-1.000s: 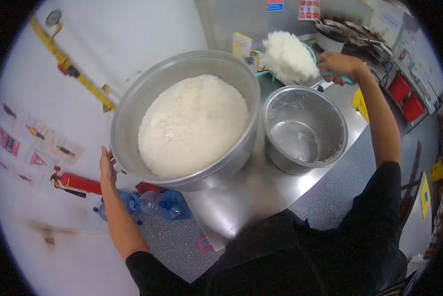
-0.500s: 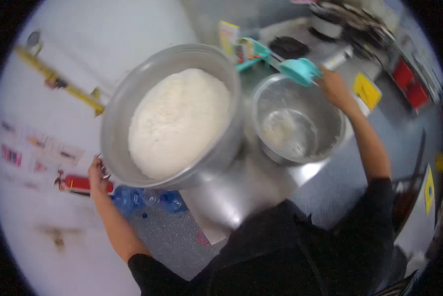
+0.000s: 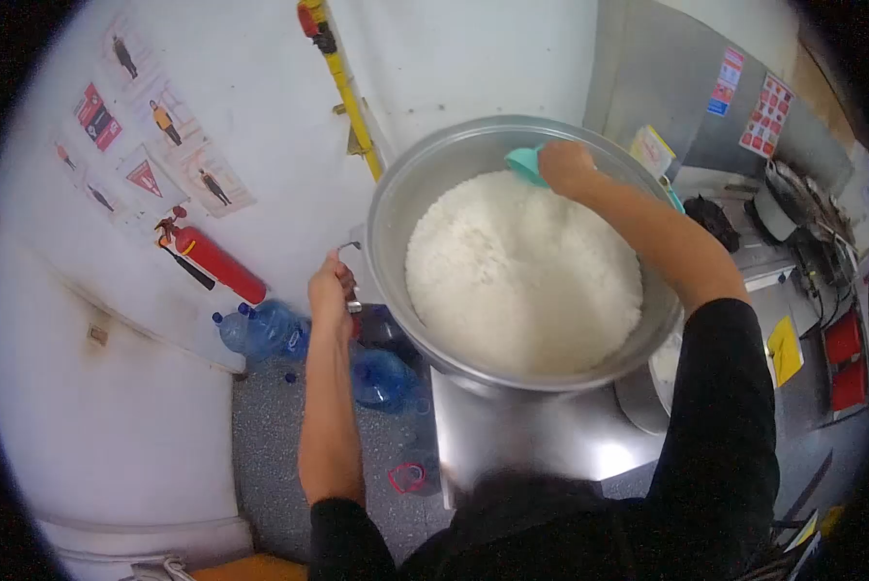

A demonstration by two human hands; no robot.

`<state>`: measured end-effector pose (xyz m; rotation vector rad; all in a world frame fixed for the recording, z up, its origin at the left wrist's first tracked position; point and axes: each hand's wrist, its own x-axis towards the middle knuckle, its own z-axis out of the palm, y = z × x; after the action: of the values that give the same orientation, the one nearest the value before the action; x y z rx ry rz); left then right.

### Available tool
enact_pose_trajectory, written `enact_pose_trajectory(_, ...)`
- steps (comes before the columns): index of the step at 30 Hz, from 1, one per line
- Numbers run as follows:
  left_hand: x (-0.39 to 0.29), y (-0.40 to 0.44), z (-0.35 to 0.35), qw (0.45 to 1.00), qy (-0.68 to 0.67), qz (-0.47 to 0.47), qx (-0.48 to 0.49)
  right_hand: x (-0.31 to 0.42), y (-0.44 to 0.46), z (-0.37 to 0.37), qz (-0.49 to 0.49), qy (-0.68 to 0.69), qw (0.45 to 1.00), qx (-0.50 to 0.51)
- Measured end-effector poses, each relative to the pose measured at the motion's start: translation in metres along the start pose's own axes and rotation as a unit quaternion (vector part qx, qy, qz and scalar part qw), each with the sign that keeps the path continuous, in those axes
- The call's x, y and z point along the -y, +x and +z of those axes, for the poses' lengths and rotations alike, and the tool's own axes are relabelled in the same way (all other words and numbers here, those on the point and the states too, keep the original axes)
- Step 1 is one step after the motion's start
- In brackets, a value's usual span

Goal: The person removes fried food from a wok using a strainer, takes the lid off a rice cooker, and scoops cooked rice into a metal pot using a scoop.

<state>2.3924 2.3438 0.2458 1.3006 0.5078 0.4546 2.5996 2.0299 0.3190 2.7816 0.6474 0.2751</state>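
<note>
A large metal pot [image 3: 405, 320] full of white rice [image 3: 512, 281] stands on the steel table. My left hand [image 3: 331, 288] is closed round the pot's side handle [image 3: 354, 302]. Over the far part of the rice, my right hand [image 3: 567, 167] grips a teal scoop [image 3: 526, 165], whose bowl is at the rice's far edge, inside the rim. A smaller metal pot [image 3: 640, 397] stands to the right, mostly hidden behind the large pot and my right sleeve; some white rice shows in it.
Blue water bottles [image 3: 381, 380] stand on the floor at the left, below a red fire extinguisher [image 3: 219, 263] on the wall. The steel table [image 3: 541, 436] has its near edge by my body. A stove with pans [image 3: 778, 203] is at the right.
My right hand has moved the scoop from above the smaller pot to the large pot's rice. The view has turned left. My left hand stays at the large pot's handle.
</note>
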Motion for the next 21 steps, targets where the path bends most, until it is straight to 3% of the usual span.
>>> enact_pose_trajectory(5,-0.008,0.002,0.004,0.995,-0.099,-0.018,0.028,-0.002,0.043,0.012,-0.006,0.05,0.993,0.106)
enact_pose_trajectory(7,-0.004,0.007,0.006,0.992,-0.122,-0.028,0.018,-0.002,0.055,0.024,-0.134,-0.021,0.977,0.166)
enact_pose_trajectory(15,-0.004,0.011,0.002,0.99,-0.127,-0.031,0.046,0.038,0.016,0.001,-0.198,-0.011,0.964,0.175)
enact_pose_trajectory(21,-0.008,0.007,0.01,0.99,-0.141,-0.017,0.006,0.054,-0.004,-0.022,-0.219,0.012,0.951,0.216)
